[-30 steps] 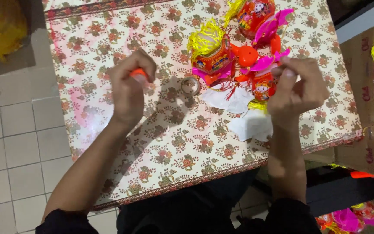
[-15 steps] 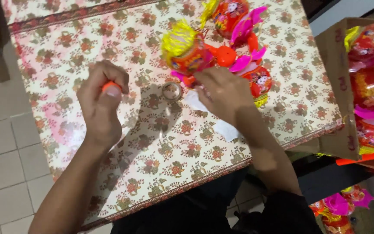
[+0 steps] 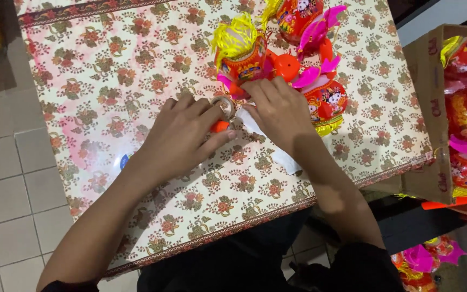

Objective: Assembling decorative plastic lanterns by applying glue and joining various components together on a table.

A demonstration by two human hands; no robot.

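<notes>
left hand (image 3: 182, 135) moved in, pinching orange piece (image 3: 220, 126) | right hand (image 3: 279, 108) now on tape roll (image 3: 224, 104), fingers curled | lanterns (image 3: 293, 59) on table (image 3: 109, 81)

Soft, even light from above leaves faint shadows under my hands on the floral-patterned tablecloth (image 3: 136, 81), slightly blurred.

Single view only, head-worn camera. Looks steeply down from above person's own body, facing forward across tabletop (image 3: 136, 81) toward its far edge. Close range: forearms enter from bottom of frame, left hand (image 3: 182, 135) and right hand (image 3: 279, 111) sit near centre. Tiled floor (image 3: 1, 189) visible at left, cardboard box (image 3: 425, 108) cut off at right edge. No second view to overlap.
</notes>
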